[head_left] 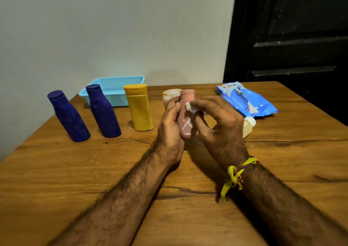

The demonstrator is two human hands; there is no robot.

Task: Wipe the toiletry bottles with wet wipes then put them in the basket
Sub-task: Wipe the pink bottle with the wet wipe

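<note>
The right hand [216, 125] pinches a crumpled wet wipe [192, 107] between thumb and fingertips and presses it against the upper side of a pink bottle [185, 121]. The left hand [170, 130] curls round that bottle from the other side and holds it upright, just above the wooden table [75, 170]; white streaks show on the bottle's front.

Just behind the hands stands a pale jar [170, 94], and a small beige bottle with a white cap [248, 124] lies by the right hand. To the left stand a yellow bottle [139, 108] and two dark blue bottles [103, 112] [68, 116]. The light blue basket [114, 90] sits at the table's far edge behind them; no bottle shows inside it, though its floor is partly hidden. The opened blue wipes pack [244, 99] lies far right.

Judging by this, the work is early: the pink bottle is mid-wipe and nothing is visibly basketed, so five other containers appear to remain.
</note>
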